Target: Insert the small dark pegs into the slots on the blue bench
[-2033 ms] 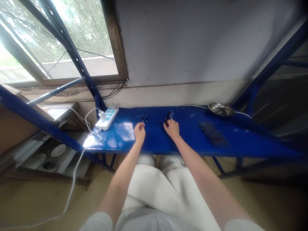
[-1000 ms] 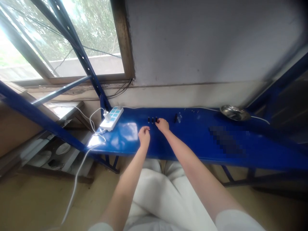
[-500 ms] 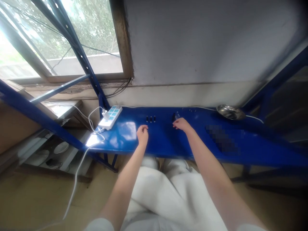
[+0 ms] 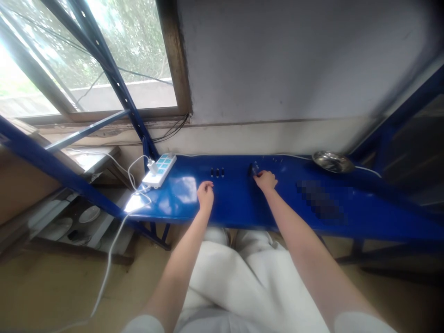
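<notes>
My left hand [image 4: 206, 192] hovers over or rests on the blue table [image 4: 232, 199], its fingers curled together. Whatever it holds, if anything, is hidden. Just beyond it, three small black pieces with pale ends [image 4: 217, 172] stand side by side in a row. My right hand [image 4: 266, 180] reaches to a small cluster of dark pieces [image 4: 250, 169] and clear, shiny bits [image 4: 255, 165]. Its thumb and fingertips are pinched together at the near edge of that cluster. Anything between them is too small to name.
A white power strip [image 4: 160, 170] with a plug and cable lies at the left end. Several tiny pale bits [image 4: 275, 160] lie near the wall. A shiny metal bowl [image 4: 333, 162] sits at the back right, with a blurred dark patch [image 4: 321, 201] nearer me.
My right hand has shifted slightly to the right and turned, uncovering more of the dark and clear pieces. My left hand and the row of black pieces have stayed put.
</notes>
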`<control>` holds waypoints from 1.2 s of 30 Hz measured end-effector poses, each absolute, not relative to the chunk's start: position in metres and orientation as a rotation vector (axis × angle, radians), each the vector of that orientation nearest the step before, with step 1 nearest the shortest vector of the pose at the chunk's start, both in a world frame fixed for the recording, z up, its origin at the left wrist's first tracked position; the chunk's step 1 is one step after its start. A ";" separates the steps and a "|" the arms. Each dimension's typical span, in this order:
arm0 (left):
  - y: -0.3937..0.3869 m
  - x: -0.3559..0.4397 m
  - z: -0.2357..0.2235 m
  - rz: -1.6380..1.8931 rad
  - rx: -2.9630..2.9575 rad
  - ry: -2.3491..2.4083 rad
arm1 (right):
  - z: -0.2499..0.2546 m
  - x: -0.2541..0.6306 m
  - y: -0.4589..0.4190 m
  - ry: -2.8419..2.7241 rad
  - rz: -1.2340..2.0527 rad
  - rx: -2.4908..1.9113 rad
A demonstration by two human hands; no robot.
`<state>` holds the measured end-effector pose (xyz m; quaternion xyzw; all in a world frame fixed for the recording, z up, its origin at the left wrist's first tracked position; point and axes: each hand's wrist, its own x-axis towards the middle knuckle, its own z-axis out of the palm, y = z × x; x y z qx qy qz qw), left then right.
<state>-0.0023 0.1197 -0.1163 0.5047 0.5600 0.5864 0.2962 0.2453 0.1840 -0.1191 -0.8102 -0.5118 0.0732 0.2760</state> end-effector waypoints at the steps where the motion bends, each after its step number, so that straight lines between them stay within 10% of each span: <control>1: 0.120 -0.002 -0.117 1.558 1.345 1.491 | -0.119 0.244 0.184 -1.367 0.198 -2.179; 14: 0.117 0.008 -0.113 1.596 1.772 1.440 | -0.115 0.231 0.143 -1.075 0.278 -1.757; 36: 0.159 0.123 -0.100 0.512 2.434 1.436 | -0.119 0.224 0.118 -1.181 0.213 -1.669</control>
